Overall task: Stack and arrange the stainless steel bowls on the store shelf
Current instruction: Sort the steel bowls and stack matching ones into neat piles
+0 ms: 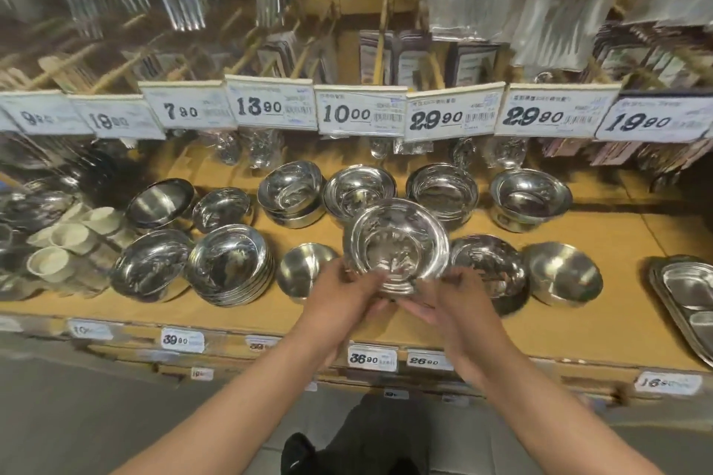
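While blurred, both hands cup bowl, base hidden.

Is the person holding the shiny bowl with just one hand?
No, both the left hand and the right hand grip the bowl from below.

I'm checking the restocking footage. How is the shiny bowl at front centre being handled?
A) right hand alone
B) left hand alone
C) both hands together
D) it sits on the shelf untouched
C: the left hand and right hand both grip the bowl from below, lifted above the shelf.
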Demonstrator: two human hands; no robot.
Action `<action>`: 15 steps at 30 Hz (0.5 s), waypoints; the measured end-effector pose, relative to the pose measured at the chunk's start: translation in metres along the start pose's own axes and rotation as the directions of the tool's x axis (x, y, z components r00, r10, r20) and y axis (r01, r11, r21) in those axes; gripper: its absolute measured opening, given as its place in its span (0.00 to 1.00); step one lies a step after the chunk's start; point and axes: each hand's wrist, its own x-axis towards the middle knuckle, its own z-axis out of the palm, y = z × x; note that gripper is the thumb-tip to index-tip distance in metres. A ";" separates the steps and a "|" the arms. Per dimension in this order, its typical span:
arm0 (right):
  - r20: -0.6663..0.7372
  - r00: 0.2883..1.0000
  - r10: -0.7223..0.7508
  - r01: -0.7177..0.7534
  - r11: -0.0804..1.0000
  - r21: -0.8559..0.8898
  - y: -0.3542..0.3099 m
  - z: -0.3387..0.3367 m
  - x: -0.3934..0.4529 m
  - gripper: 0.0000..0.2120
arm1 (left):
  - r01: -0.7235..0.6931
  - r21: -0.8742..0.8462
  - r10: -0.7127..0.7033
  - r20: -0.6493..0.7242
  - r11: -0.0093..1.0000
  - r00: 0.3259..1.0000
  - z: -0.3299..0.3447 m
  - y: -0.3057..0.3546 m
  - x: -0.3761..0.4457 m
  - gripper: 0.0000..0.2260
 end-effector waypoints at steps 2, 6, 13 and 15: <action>0.071 0.997 0.022 -0.020 0.999 -0.030 0.001 0.012 -0.004 0.14 | -0.025 -0.066 0.018 -0.097 0.997 0.995 -0.011 0.000 -0.002 0.09; 0.087 0.987 0.137 -0.117 0.972 -0.202 -0.003 0.025 0.002 0.17 | -0.002 -0.128 -0.022 -0.184 0.992 0.983 -0.051 0.010 -0.006 0.07; 0.096 0.995 0.033 0.000 0.947 -0.321 -0.029 0.035 0.059 0.01 | -0.005 -0.164 -0.057 -0.371 0.986 0.927 -0.150 0.035 -0.014 0.04; 0.113 0.992 -0.049 0.093 0.900 -0.425 -0.038 0.044 0.082 0.05 | -0.022 -0.143 -0.039 -0.412 0.989 0.910 -0.174 0.043 -0.014 0.03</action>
